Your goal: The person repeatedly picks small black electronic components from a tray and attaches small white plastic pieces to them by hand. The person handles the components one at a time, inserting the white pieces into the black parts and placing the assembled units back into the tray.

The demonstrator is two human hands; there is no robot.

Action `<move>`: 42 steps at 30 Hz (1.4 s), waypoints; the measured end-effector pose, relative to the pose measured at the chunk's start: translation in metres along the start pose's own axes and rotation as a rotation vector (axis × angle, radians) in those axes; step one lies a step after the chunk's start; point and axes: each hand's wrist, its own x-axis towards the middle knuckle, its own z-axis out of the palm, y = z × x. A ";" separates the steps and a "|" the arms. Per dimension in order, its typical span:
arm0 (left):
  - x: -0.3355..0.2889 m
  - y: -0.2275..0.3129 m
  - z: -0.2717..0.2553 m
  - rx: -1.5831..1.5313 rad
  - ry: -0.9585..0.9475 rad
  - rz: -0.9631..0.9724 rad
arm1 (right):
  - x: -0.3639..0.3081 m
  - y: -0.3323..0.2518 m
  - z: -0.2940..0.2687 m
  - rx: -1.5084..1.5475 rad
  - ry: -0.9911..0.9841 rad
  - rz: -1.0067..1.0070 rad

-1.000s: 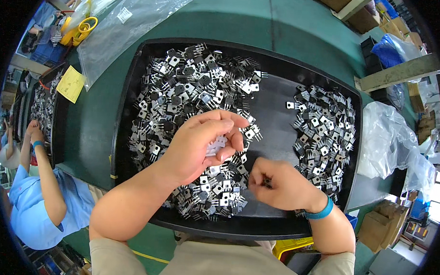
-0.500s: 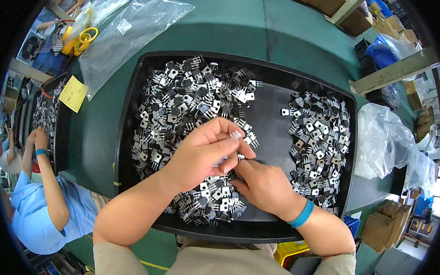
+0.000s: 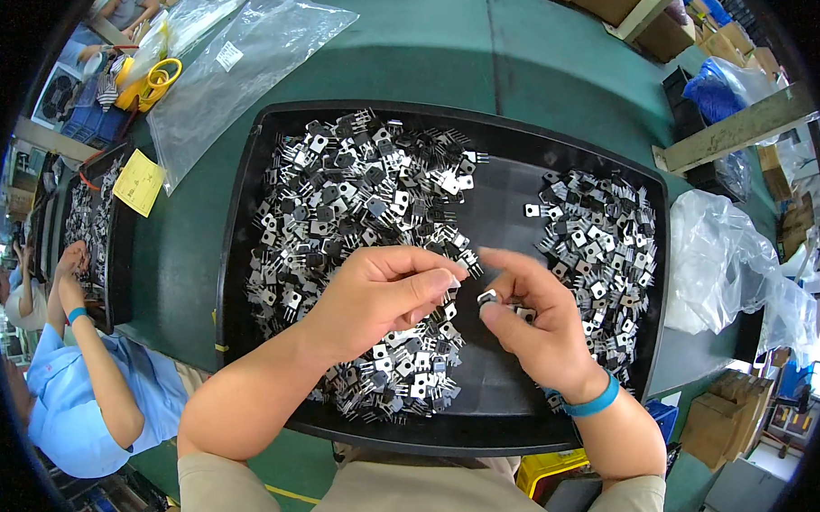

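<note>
A big black tray (image 3: 476, 441) lies before me, with a large heap of loose transistors (image 3: 340, 195) on its left and a smaller heap of transistors (image 3: 609, 245) on its right. Above the left heap's inner edge, my left hand (image 3: 372, 295) is closed in a pinch; a small pale bit shows at the thumb tip, too little to name. Over the tray's middle, my right hand (image 3: 539, 319) holds a black transistor (image 3: 488, 298) at its thumb tip, index finger raised. More metal-legged parts (image 3: 523, 312) show within its curled fingers.
Clear plastic bags lie at the back left (image 3: 245, 70) and on the right (image 3: 712, 257) of the green table (image 3: 417, 49). A yellow paper slip (image 3: 140, 182) is left of the tray. A co-worker in a blue shirt (image 3: 98, 399) works at another tray on the left.
My hands have come apart. The right hand has moved right and turned, so the transistor at its thumb now shows. My left hand has dropped slightly toward me.
</note>
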 end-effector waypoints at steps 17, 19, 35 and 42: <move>0.001 0.001 0.003 -0.075 -0.026 -0.166 | -0.016 0.003 0.003 -0.302 0.056 -0.249; 0.001 0.001 0.004 -0.067 -0.021 -0.174 | -0.014 0.006 0.005 -0.306 0.076 -0.312; 0.000 0.000 0.004 0.019 -0.084 -0.168 | -0.009 0.006 0.006 -0.361 0.038 -0.427; -0.002 0.005 0.005 0.063 -0.065 -0.148 | -0.012 0.000 0.002 -0.271 0.018 -0.258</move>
